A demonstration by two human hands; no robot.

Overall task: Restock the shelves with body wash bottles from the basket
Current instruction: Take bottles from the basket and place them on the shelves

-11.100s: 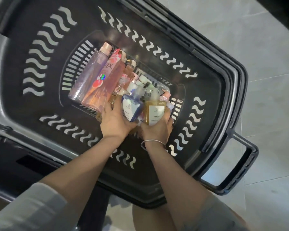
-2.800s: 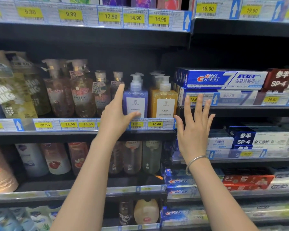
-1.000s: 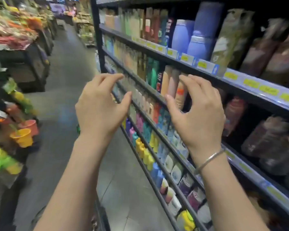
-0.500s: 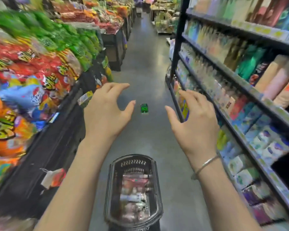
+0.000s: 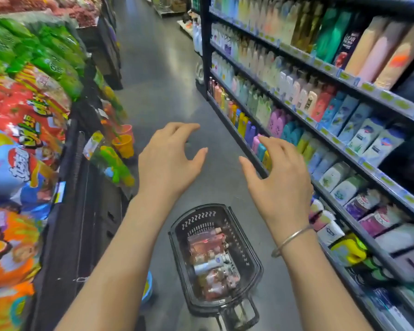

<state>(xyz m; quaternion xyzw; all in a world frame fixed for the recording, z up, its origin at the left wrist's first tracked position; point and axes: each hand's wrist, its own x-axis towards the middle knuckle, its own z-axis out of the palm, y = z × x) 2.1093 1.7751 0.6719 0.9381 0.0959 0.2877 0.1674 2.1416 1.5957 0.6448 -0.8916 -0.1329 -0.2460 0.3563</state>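
Only "CLEAR" shows, blurred, on a dark bottle (image 5: 347, 47) on the upper shelf.

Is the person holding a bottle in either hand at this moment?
No, the left hand and the right hand are both open and empty above the basket on the floor.

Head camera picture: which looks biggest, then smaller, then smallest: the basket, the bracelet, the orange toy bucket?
1. basket
2. orange toy bucket, though it sits farther away
3. bracelet, though it's nearer
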